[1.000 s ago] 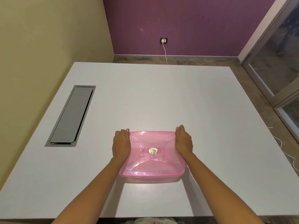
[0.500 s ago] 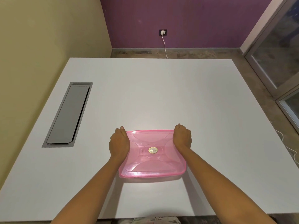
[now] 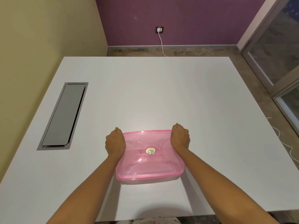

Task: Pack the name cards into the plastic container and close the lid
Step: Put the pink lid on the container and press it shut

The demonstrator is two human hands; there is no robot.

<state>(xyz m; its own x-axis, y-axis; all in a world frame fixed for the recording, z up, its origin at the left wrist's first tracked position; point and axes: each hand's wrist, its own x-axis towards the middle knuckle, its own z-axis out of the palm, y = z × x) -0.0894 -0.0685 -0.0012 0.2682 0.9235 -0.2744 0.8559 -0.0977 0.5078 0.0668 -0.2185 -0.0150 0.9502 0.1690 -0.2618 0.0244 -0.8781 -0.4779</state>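
A pink see-through plastic container (image 3: pixel 149 165) lies on the white table (image 3: pixel 161 94) near its front edge, with its lid on top and a round gold sticker (image 3: pixel 150 151) in the lid's middle. My left hand (image 3: pixel 115 143) grips the container's far left corner, fingers curled over the rim. My right hand (image 3: pixel 180 138) grips the far right corner the same way. No name cards show; the container's inside cannot be made out through the lid.
A grey cable hatch (image 3: pixel 63 117) is set into the table at the left. Beyond the far edge, a white cable runs from a wall socket (image 3: pixel 159 29). A glass door (image 3: pixel 278 54) stands at the right, with cables (image 3: pixel 288 147) on the floor below it.
Both hands have curled from flat along the container's sides into fists over its far corners. The container has stayed in place; the camera shifted a little.
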